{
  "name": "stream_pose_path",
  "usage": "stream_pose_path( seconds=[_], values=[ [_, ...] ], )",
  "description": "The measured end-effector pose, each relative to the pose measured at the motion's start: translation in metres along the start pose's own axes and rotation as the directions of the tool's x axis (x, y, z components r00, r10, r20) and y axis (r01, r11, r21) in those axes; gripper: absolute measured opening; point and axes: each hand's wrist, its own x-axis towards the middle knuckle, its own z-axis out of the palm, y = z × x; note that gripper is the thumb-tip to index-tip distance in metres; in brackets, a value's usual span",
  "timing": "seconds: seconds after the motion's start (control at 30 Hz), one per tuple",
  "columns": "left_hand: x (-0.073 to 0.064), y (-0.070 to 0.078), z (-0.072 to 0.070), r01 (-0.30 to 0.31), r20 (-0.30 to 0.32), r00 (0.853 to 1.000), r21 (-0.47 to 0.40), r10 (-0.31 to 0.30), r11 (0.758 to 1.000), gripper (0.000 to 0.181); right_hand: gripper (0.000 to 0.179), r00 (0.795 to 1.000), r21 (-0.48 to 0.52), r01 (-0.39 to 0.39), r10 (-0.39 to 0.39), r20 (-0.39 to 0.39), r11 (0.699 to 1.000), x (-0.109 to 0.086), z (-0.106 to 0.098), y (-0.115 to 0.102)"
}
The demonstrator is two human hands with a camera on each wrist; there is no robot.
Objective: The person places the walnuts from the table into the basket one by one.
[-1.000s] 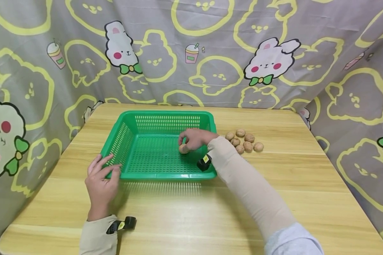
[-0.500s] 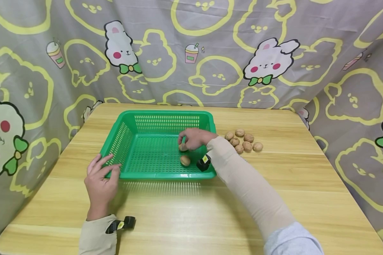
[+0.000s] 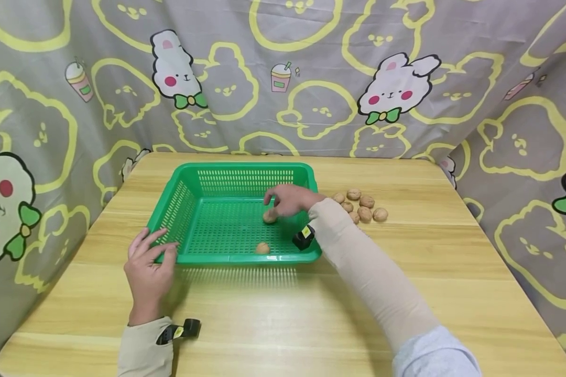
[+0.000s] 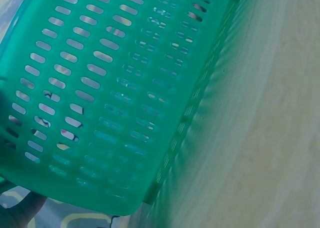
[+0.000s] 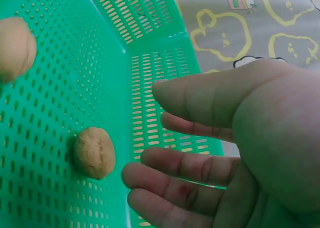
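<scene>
My right grip, spread and empty, is near two round brown walnuts inside the green perforated plastic basket; left grip holds its rim. My beige sleeve, brushing, could scatter the walnut pile right of it.

In the head view, the green basket leaves a hand room towards 10 o'clock. The left hand obstructs 8 o'clock; the right hand, 3 o'clock.

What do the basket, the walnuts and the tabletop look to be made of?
Green basket: probably moulded plastic, semi-glossy; regular slots and a bright highlight along its front. Walnuts: apparently natural shell, matte, tan and wrinkled. Tabletop: pale wood grain, soft sheen; real wood or laminate, I can't tell.
</scene>
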Motion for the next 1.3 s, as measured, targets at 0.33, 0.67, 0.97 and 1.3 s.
stream_pose_path(
  seconds=[0.33, 0.67, 0.97, 1.3],
  values=[
    [0.0, -0.002, -0.002, 0.012, 0.03, 0.999, 0.025, -0.013, 1.0, 0.024, 0.034, 0.994, 0.002, 0.023, -0.023, -0.111, 1.0, -0.016, -0.016, 0.007],
    [-0.001, -0.003, -0.002, 0.029, 0.038, 0.999, 0.027, -0.03, 0.999, 0.023, 0.03, 0.97, 0.028, 0.046, -0.038, -0.241, 0.999, -0.035, -0.03, 0.019],
    [-0.001, -0.001, -0.005, 0.03, 0.072, 0.997, -0.001, -0.03, 1.0, 0.017, 0.032, 0.942, 0.079, 0.001, 0.025, -0.333, 0.997, -0.058, -0.039, 0.042],
    [0.002, 0.0, -0.01, 0.025, 0.137, 0.99, 0.043, -0.031, 0.999, 0.021, 0.03, 0.917, 0.106, -0.057, 0.094, -0.388, 0.993, -0.077, -0.041, 0.068]
  ],
)
